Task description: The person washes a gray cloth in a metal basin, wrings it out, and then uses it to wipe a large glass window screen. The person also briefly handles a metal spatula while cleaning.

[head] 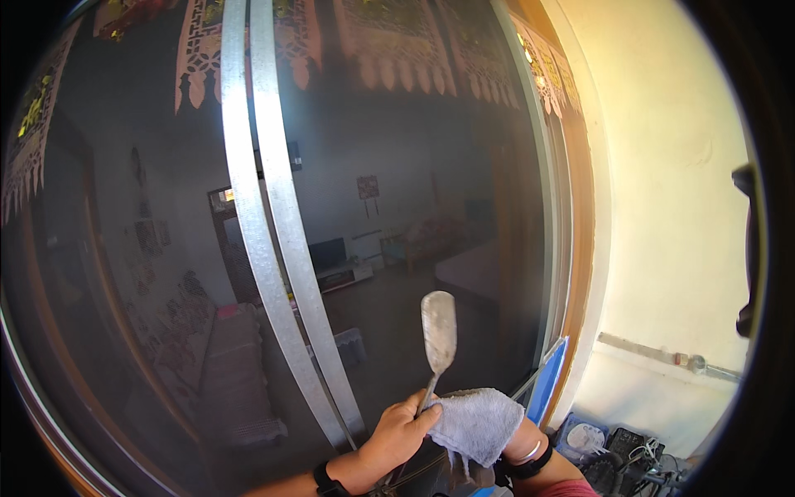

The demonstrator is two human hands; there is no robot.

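My left hand (397,428) grips a metal spatula (440,329) by its thin neck. The flat, rounded blade points up and looks dull and smudged. Against the thumb of that hand lies a grey cloth (478,422), bunched around the lower part of the tool. My right hand (520,442) is at the cloth from the other side, its fingers mostly covered by the fabric. The spatula's handle is hidden behind my hands and the cloth. Both wrists wear black bands, and a silver bangle (529,452) circles the right one.
Before me stands a dark mesh screen (397,248) with two metal uprights (273,186); a furnished room shows through it. Pink lace-like valances (397,50) hang at the top. To the right are a cream wall (671,217), a blue crate (568,435) and tangled cables (646,460) low down.
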